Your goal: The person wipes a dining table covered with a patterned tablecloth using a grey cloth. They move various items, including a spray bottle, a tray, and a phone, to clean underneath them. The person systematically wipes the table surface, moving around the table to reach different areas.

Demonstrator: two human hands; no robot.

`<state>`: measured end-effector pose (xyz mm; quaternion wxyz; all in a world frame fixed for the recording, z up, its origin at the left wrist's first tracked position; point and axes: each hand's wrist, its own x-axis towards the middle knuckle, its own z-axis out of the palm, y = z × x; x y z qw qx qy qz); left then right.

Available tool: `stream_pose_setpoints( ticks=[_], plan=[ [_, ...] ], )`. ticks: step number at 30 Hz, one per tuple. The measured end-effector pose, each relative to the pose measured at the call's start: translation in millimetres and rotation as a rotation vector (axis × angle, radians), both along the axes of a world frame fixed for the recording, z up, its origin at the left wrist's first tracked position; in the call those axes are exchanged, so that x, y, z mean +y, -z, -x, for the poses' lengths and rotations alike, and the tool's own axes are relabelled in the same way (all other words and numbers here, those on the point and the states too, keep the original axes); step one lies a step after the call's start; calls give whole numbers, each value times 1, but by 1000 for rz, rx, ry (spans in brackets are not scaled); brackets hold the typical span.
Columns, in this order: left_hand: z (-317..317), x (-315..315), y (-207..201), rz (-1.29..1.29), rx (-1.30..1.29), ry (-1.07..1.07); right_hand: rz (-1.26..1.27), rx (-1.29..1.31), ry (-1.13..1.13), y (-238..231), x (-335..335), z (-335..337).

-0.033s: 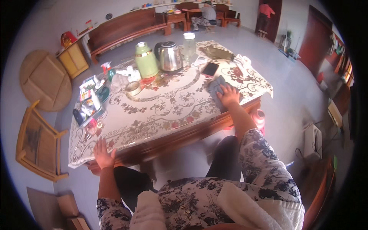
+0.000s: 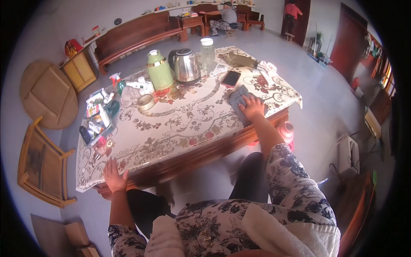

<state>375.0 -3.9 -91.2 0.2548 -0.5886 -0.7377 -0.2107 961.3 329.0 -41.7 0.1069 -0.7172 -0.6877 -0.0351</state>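
Observation:
My right hand [image 2: 251, 108] rests on a crumpled grey cloth [image 2: 239, 100] near the right front of the table, with its fingers over the cloth and pressing it onto the patterned tablecloth [image 2: 180, 118]. A dark-screened phone [image 2: 231, 79] lies just beyond the cloth. At the left front corner, my left hand [image 2: 114, 176] lies flat with fingers stretched on the table edge and holds nothing. Nearest to it is a tray of small bottles and packets [image 2: 99, 124]. A roll of tape [image 2: 146, 102] sits farther in.
Toward the back stand a green thermos [image 2: 160, 72], a steel kettle [image 2: 186, 66] and a clear jar [image 2: 207, 55]. A spray bottle [image 2: 119, 83] is at the left. A wooden chair [image 2: 45, 165] flanks the table; a pink thermos [image 2: 286, 132] stands below its right edge. Two people are far off.
The whole view has shifted slightly. My two hands and the grey cloth keep nearly the same places on the table.

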Motion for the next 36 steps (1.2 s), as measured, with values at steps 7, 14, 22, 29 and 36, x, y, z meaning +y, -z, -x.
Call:
stream_pose_setpoints(
  ticks=[7, 14, 22, 29, 36],
  plan=[
    [-2, -1, 1, 24, -1, -26, -13, 7, -6, -4, -9, 3],
    [1, -1, 4, 41, -3, -27, -17, 41, -10, 3, -4, -1],
    [0, -3, 4, 44, -32, -25, -4, -9, -12, 3, -4, -1],
    [-3, -3, -8, 13, -18, 54, -11, 28, -18, 2, -4, -1],
    [-26, 45, -22, -199, -78, 22, 6, -2, -5, 11, 6, -1]
  ],
)
